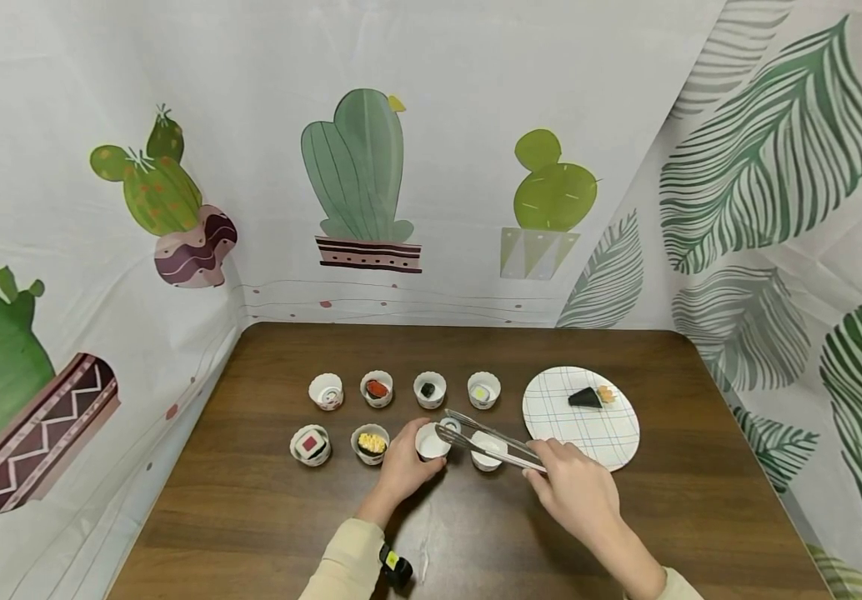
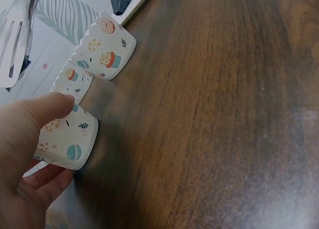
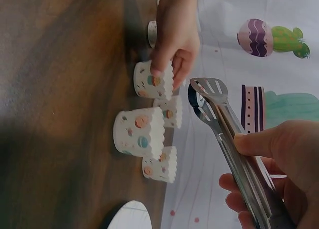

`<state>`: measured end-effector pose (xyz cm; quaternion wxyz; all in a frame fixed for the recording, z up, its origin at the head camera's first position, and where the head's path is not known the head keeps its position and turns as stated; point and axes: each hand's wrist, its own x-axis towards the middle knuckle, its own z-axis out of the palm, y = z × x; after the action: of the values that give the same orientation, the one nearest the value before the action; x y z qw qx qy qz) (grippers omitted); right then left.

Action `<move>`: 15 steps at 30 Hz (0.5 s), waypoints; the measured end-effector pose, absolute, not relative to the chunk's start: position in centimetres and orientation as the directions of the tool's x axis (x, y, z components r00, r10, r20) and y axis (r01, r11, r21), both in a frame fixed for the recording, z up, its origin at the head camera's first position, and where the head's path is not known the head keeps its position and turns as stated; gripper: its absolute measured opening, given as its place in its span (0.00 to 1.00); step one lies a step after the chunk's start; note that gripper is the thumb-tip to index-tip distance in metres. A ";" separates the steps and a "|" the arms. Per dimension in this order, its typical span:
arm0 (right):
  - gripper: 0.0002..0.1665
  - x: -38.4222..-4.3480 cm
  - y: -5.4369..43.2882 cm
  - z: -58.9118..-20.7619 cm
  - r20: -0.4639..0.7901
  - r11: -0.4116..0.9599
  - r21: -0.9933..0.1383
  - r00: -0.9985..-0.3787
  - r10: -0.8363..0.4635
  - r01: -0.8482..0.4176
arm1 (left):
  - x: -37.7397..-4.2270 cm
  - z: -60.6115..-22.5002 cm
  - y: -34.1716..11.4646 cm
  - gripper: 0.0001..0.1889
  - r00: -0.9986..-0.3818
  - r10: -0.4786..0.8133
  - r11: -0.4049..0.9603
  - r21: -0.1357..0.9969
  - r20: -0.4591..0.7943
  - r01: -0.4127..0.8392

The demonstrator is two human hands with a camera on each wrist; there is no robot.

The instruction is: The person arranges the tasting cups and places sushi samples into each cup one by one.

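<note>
My left hand [image 1: 403, 463] grips a white paper baking cup [image 1: 432, 442] by its side; the left wrist view shows the thumb and fingers around its printed wall [image 2: 70, 139]. In my right hand [image 1: 579, 483] are metal tongs [image 1: 506, 450] with slotted tips. Between the tips, just above the gripped cup's rim, is a small round piece [image 1: 449, 425], pale in the middle; in the right wrist view its edge [image 3: 194, 97] looks dark. Its kind is too small to tell. A second white cup [image 1: 487, 451] stands under the tongs.
Toward the back stand several paper cups with small pieces, including red [image 1: 377, 389] and black [image 1: 428, 389]. Left of my left hand are cups with a yellow-topped piece [image 1: 372, 443] and a square sushi piece [image 1: 311, 444]. A checked plate [image 1: 551, 408] at right bears a black cone-shaped piece [image 1: 585, 398].
</note>
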<state>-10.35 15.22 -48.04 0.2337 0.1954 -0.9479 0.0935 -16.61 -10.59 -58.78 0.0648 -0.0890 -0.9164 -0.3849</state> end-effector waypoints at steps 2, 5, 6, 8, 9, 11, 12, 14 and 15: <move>0.21 -10.3 15.0 -48.2 0.474 0.905 -0.087 -0.817 -0.330 -0.416 | -16.6 -58.8 -10.6 0.37 -0.974 0.114 0.685 0.695 0.194 0.219; 0.21 -10.2 14.7 -48.4 0.462 0.906 -0.093 -0.824 -0.329 -0.414 | -16.7 -59.0 -10.6 0.36 -0.974 0.112 0.686 0.693 0.198 0.220; 0.21 -10.2 14.6 -48.5 0.461 0.906 -0.096 -0.825 -0.327 -0.413 | -16.7 -59.0 -10.6 0.37 -0.974 0.110 0.686 0.693 0.200 0.220; 0.20 -10.1 14.4 -48.6 0.459 0.905 -0.102 -0.827 -0.324 -0.412 | -16.7 -59.1 -10.6 0.37 -0.973 0.109 0.688 0.691 0.204 0.222; 0.20 -10.1 14.4 -48.7 0.458 0.905 -0.106 -0.828 -0.323 -0.412 | -16.7 -59.1 -10.6 0.37 -0.973 0.108 0.688 0.691 0.206 0.223; 0.20 -10.2 14.2 -48.8 0.458 0.904 -0.109 -0.828 -0.323 -0.413 | -16.7 -59.1 -10.6 0.37 -0.971 0.109 0.686 0.691 0.213 0.229; 0.20 -10.2 14.2 -49.0 0.457 0.903 -0.109 -0.828 -0.325 -0.415 | -16.7 -59.1 -10.6 0.37 -0.970 0.110 0.684 0.691 0.216 0.232; 0.20 -10.2 14.0 -49.1 0.456 0.902 -0.107 -0.827 -0.330 -0.418 | -16.7 -59.1 -10.6 0.36 -0.970 0.110 0.680 0.694 0.219 0.234; 0.20 -10.3 14.0 -49.2 0.455 0.901 -0.105 -0.827 -0.332 -0.420 | -16.7 -59.2 -10.6 0.36 -0.970 0.110 0.678 0.697 0.219 0.234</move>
<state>-10.27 13.98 -49.21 0.2182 0.1978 -0.9503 0.1007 -16.71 -10.61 -59.16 0.0795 -0.0941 -0.9125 -0.3900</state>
